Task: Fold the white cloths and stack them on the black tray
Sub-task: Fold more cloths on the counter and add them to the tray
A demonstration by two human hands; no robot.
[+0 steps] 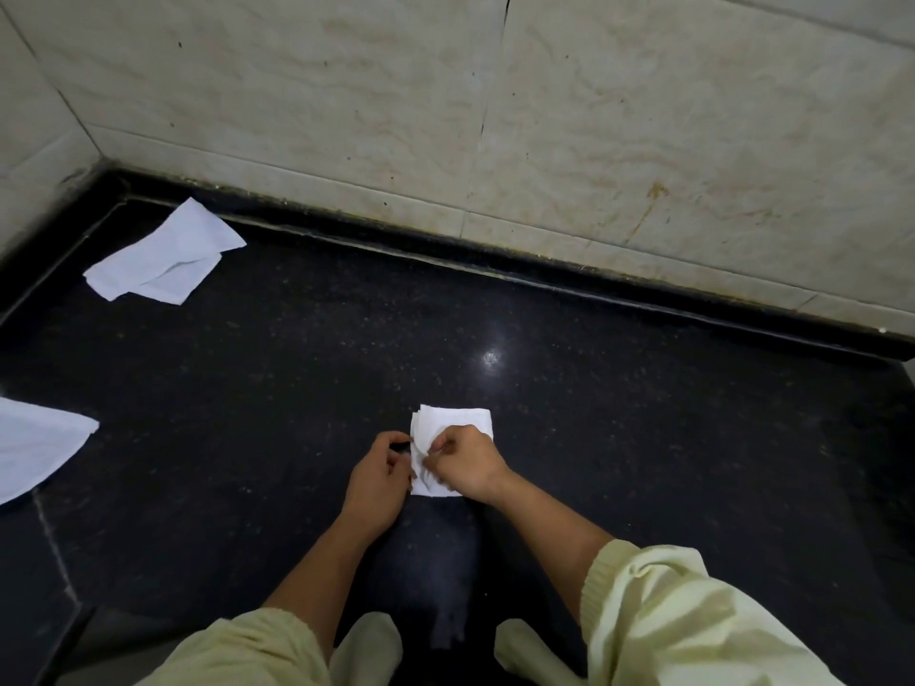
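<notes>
1. Folded cloth: a small white square, several layers thick, lying mid-bench toward the near edge. A loose flap curls up on its left side.
2. Right hand: lies over the cloth's near right part, fingers curled, pinching the raised flap.
3. Left hand: just beside the cloth's left edge, thumb and fingers curled in and nipping that edge.
4. Second cloth: loosely doubled, in the far left corner of the bench. Third cloth: at the left edge, partly out of view. Both well apart from the hands, neither properly folded.
5. No separate black tray can be told apart. The bench itself is black and glossy, with a raised lip under the tiled wall.
6. Stage, judged: finishing the last fold on the first cloth, with two cloths left.
7. Risks, judged:
   - The flap may spring open if released before it is pressed flat.
   - The left layers already sit stepped, so a skewed final fold would make a lopsided base for stacking.
   - The polished surface may let the small bundle slide under a sideways push.
</notes>
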